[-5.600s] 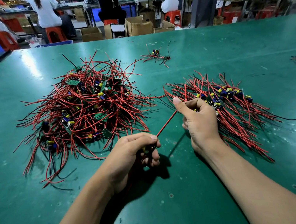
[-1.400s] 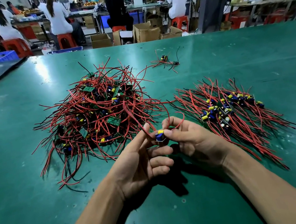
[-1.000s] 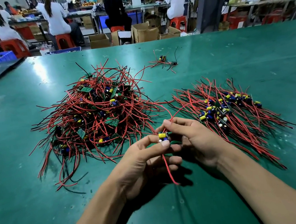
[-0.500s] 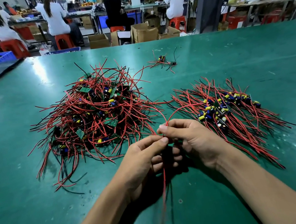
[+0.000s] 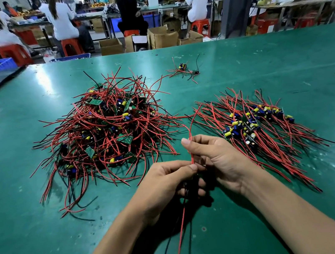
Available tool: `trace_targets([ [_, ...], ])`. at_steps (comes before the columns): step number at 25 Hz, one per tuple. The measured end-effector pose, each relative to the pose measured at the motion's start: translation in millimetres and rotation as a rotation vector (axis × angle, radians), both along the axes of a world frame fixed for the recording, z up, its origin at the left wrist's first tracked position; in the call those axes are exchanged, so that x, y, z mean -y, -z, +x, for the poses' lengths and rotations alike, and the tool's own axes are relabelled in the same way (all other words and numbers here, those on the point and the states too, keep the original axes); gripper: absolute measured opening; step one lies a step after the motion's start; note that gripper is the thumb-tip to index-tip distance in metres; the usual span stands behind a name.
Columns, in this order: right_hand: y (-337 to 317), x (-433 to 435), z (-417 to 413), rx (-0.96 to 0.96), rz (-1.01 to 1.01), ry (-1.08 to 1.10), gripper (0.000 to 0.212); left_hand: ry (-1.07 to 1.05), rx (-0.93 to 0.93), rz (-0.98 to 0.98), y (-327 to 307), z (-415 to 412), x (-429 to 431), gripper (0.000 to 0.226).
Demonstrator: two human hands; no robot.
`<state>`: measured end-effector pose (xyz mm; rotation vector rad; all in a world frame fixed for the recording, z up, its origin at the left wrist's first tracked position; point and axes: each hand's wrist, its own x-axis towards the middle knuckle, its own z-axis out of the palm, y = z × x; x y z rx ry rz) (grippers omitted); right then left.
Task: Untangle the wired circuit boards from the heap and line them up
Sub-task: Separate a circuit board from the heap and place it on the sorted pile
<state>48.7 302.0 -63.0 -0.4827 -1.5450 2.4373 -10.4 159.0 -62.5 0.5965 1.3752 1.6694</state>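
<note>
we are finding no text, label, brand, number or sign that we can read. any print on the circuit boards [image 5: 95, 102] in the heap, and on the cardboard boxes [image 5: 162, 38] beyond the surface [image 5: 261, 57], is showing too small and blurred for us.
</note>
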Motion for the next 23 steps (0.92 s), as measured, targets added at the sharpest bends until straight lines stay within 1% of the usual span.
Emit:
trace_targets([
  [2,0.2,-0.3,0.3,-0.009,0.015,-0.010,0.029,-0.035,0.010,0.014,0.8,-0.7,-0.6,0.022],
  [5,-1.0,-1.4,3.8,0.025,0.059,-0.185,0.022,-0.116,0.070,0.043,1.2,-5.8,-1.5,0.021],
  [7,0.6,-4.2,5.0,0.031,0.066,-0.253,0.022,-0.104,0.123,0.062,-0.3,-7.9,-0.8,0.014],
  [9,1.8,-4.9,3.4,0.005,0.030,-0.243,0.020,-0.076,0.120,0.053,0.5,-9.3,0.3,0.018],
  [11,2.2,-3.7,0.4,-0.010,0.026,-0.167,0.019,-0.078,0.075,0.042,2.4,-10.6,-0.5,0.016],
  [15,4.5,-3.8,-5.4,-0.019,0.079,0.085,0.025,-0.085,-0.002,0.035,3.0,-10.0,-2.5,0.027],
  [20,1.6,-15.6,-8.9,-0.046,0.098,0.337,0.015,-0.034,-0.077,-0.001,-1.1,-6.1,-1.4,0.030],
  [23,1.0,-22.1,-9.3,-0.062,0.111,0.474,0.024,-0.006,-0.132,-0.040,-2.6,-3.1,-1.3,0.030],
])
